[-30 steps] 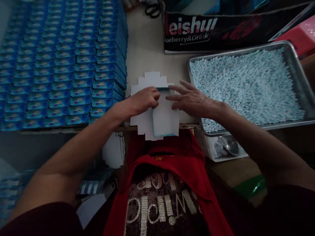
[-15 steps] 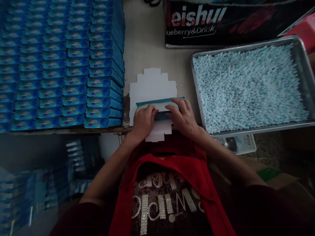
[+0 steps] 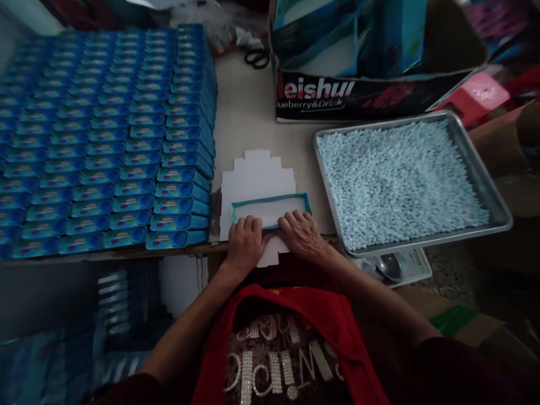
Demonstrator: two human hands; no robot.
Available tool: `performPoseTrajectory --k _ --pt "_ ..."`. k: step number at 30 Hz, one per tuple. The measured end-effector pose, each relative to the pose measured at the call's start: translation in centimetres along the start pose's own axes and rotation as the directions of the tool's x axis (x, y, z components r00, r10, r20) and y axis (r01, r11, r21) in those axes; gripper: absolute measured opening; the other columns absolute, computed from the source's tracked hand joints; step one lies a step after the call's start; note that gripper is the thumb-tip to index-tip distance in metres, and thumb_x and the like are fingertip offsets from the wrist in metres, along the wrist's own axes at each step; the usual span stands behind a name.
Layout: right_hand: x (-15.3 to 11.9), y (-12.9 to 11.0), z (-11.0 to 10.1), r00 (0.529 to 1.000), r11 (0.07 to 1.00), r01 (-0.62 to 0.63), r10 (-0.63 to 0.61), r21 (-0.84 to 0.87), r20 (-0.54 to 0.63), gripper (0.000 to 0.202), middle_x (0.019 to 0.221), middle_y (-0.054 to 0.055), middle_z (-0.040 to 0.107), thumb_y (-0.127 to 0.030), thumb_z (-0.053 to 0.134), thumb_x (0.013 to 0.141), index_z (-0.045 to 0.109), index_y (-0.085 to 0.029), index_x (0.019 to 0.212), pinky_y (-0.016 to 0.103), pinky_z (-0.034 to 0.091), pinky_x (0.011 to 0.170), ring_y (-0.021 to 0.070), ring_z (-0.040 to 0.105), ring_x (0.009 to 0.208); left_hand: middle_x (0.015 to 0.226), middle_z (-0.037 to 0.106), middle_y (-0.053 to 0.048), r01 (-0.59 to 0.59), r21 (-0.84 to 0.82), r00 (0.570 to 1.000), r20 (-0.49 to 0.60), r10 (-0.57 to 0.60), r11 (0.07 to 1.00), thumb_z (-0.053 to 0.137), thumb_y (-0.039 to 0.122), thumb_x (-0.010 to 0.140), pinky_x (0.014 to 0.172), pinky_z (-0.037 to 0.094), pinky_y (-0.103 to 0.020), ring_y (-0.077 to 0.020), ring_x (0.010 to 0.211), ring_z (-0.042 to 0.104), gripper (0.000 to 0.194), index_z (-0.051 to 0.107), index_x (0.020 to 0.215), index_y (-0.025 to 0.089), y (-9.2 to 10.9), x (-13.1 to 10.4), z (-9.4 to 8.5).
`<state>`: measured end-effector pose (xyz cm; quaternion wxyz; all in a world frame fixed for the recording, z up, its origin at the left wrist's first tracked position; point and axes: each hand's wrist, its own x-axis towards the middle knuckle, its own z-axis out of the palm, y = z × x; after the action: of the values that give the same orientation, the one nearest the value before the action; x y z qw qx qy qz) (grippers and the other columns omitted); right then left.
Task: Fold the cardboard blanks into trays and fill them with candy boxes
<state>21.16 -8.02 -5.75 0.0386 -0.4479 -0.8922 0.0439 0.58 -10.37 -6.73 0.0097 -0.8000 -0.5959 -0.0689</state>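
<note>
A shallow paperboard box (image 3: 268,211) with blue edges and a white inside lies in front of me, its four walls upright. My left hand (image 3: 246,242) has its fingers curled over the left part of the near wall. At the right part of the same wall, my right hand (image 3: 301,234) grips with bent fingers, the thumbs hidden or partly so. Beneath the box lies a flat white die-cut cardboard blank (image 3: 257,175), whose near tab (image 3: 270,254) hangs past the table edge between my wrists.
Rows of blue packs (image 3: 97,163) fill the table's left side. To the right stands a metal tray (image 3: 500,216) of small pale-blue pellets. Behind it is a black carton (image 3: 367,101) with blue boxes inside. Black-handled scissors (image 3: 256,58) lie at the back.
Both hands have moved from inside the box to its near wall, which is now folded up. The box looks more open. My view has tilted upward, showing more of the table's back.
</note>
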Motion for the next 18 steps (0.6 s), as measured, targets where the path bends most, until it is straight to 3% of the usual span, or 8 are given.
performPoseTrajectory --k 5,9,10,12,13,15,17,18 --pt "1.4 -0.7 -1.6 0.995 0.997 -0.072 0.070 0.036 0.066 0.034 0.101 0.010 0.069 -0.045 0.044 0.113 0.064 -0.018 0.106 0.038 0.033 0.074 0.0259 0.058 0.094 0.083 0.069 -0.009 -0.112 -0.089 0.993 -0.037 0.109 0.990 0.052 0.049 0.108 0.068 0.039 -0.042 -0.0303 0.082 0.063 0.037 0.068 0.085 0.025 -1.4 1.1 -0.4" --pt "1.3 1.4 -5.2 0.991 0.992 0.039 -0.054 0.122 0.123 0.023 0.099 0.008 0.073 -0.039 0.054 0.109 0.067 -0.019 0.105 0.035 0.037 0.072 0.0227 0.061 0.089 0.084 0.068 -0.008 -0.184 -0.246 0.961 -0.249 0.121 0.952 0.062 0.065 0.100 0.078 0.045 -0.040 -0.0276 0.084 0.063 0.043 0.070 0.088 0.024 -2.6 1.7 -1.6" --pt "1.0 2.7 -6.7 0.994 0.988 0.062 -0.073 0.141 0.079 0.021 0.098 0.008 0.074 -0.036 0.056 0.108 0.068 -0.021 0.103 0.035 0.039 0.073 0.0223 0.062 0.088 0.093 0.070 -0.008 -0.209 -0.289 0.936 -0.335 0.106 0.934 0.068 0.069 0.094 0.088 0.048 -0.042 -0.0288 0.093 0.065 0.044 0.072 0.096 0.025 -2.9 2.3 -1.9" --pt "0.7 6.5 -10.2 0.989 0.992 0.017 0.001 0.124 -0.145 0.020 0.094 0.008 0.074 -0.033 0.056 0.108 0.071 -0.023 0.099 0.037 0.045 0.076 0.0234 0.064 0.087 0.118 0.070 -0.011 -0.191 -0.374 0.883 -0.470 -0.008 0.907 0.075 0.073 0.086 0.111 0.044 -0.049 -0.0332 0.118 0.063 0.055 0.070 0.117 0.028 -3.6 4.6 -2.2" --pt "0.9 9.0 -12.2 0.949 0.993 -0.061 0.088 0.097 -0.301 0.023 0.094 0.009 0.074 -0.034 0.054 0.108 0.073 -0.024 0.099 0.040 0.048 0.079 0.0248 0.066 0.089 0.128 0.068 -0.012 -0.138 -0.414 0.864 -0.495 -0.095 0.900 0.076 0.072 0.087 0.117 0.041 -0.052 -0.0349 0.127 0.060 0.059 0.067 0.125 0.029 -4.1 6.3 -2.2" --pt "2.7 15.4 -16.1 0.746 0.966 -0.246 0.242 0.081 -0.621 0.032 0.101 0.014 0.075 -0.044 0.051 0.108 0.077 -0.025 0.109 0.049 0.051 0.091 0.0301 0.069 0.101 0.138 0.064 -0.016 0.026 -0.465 0.873 -0.420 -0.246 0.885 0.073 0.064 0.092 0.121 0.038 -0.053 -0.0364 0.136 0.055 0.059 0.062 0.135 0.025 -5.2 10.2 -1.7" --pt "6.0 23.3 -19.4 0.544 0.906 -0.376 0.385 0.194 -0.746 0.051 0.133 0.010 0.073 -0.054 0.035 0.109 0.075 -0.031 0.130 0.058 0.042 0.103 0.0393 0.061 0.134 0.141 0.064 -0.018 0.158 -0.419 0.944 -0.202 -0.261 0.894 0.077 0.057 0.092 0.120 0.040 -0.053 -0.0382 0.137 0.054 0.062 0.061 0.140 0.021 -6.5 14.0 -1.0" --pt "8.1 27.4 -20.6 0.475 0.904 -0.348 0.400 0.251 -0.784 0.059 0.145 -0.001 0.070 -0.060 0.026 0.103 0.077 -0.037 0.122 0.065 0.035 0.095 0.0461 0.049 0.148 0.143 0.063 -0.019 0.196 -0.372 0.966 -0.088 -0.245 0.907 0.081 0.056 0.088 0.119 0.040 -0.053 -0.0397 0.137 0.054 0.067 0.061 0.141 0.020 -7.1 15.5 -0.6"
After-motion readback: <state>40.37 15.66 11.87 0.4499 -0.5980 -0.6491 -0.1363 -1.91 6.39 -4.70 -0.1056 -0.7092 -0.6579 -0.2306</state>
